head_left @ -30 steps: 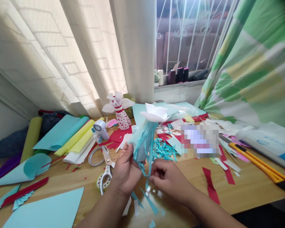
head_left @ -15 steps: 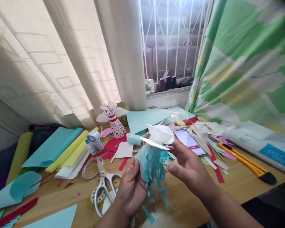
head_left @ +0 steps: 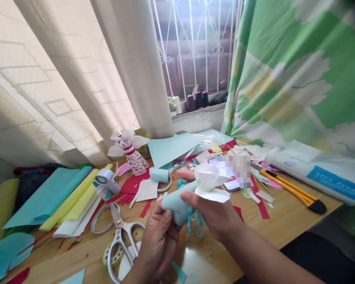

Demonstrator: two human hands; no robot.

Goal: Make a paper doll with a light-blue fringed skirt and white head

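A light-blue paper cone (head_left: pixel 177 203) with white paper petals (head_left: pixel 211 183) at its narrow top is held tilted over the table, its top leaning to the right. My left hand (head_left: pixel 162 232) is closed round the wide lower end. Over the upper part lies my right hand (head_left: pixel 215 213), with the thumb against the front of the cone and a finger stretched out behind it. Teal fringe strips (head_left: pixel 196 223) hang beneath, partly covered by my right hand. Scissors (head_left: pixel 122 232) rest with handles open beside my left wrist.
Rolled coloured paper (head_left: pixel 56 189) lies at the left, near tape rolls (head_left: pixel 103 221). A dotted paper figure (head_left: pixel 136 159) stands at the back. Further right are a partly covered phone (head_left: pixel 232 183), paper scraps, a yellow-black cutter (head_left: pixel 292 189) and a plastic-wrapped pack (head_left: pixel 322 169).
The paper cone has tipped over to the right, its white petals now lower. My right hand has closed in around its upper part. The view has turned slightly right.
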